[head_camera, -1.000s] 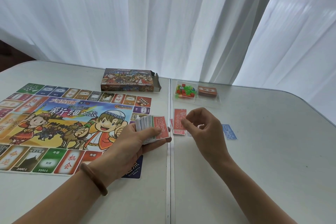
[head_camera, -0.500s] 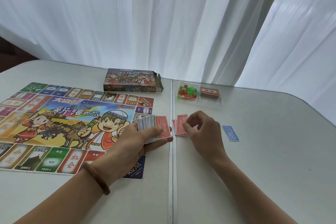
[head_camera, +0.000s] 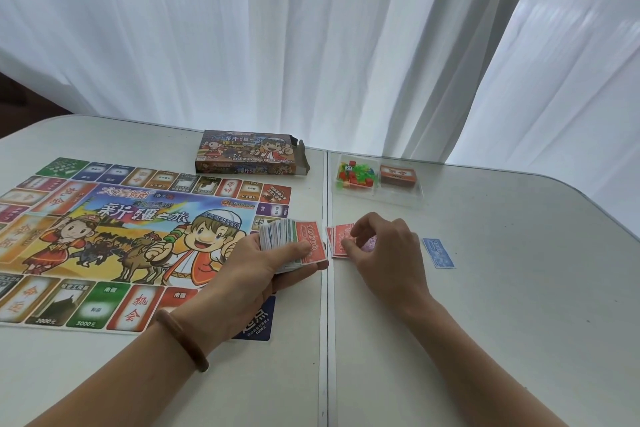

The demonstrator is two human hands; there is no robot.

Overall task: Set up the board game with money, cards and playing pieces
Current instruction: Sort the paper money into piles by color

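Observation:
The colourful game board (head_camera: 114,239) lies flat on the left half of the white table. My left hand (head_camera: 266,263) grips a fanned stack of play money (head_camera: 294,244) with a red 10000 note on top, over the board's right edge. My right hand (head_camera: 384,253) hovers just right of it, fingers curled down onto a small pile of red notes (head_camera: 337,241) on the table; a pinkish note shows under the fingers. A single blue note (head_camera: 438,252) lies to the right.
The opened game box (head_camera: 249,157) lies behind the board. A clear plastic tray (head_camera: 398,198) at the back holds several small coloured pieces (head_camera: 355,173) and a red deck of cards (head_camera: 397,175). A seam (head_camera: 327,322) splits the table. White curtains hang behind.
My right hand has lowered a red note onto the pile and now rests its fingertips on it. My left hand keeps the money stack in place.

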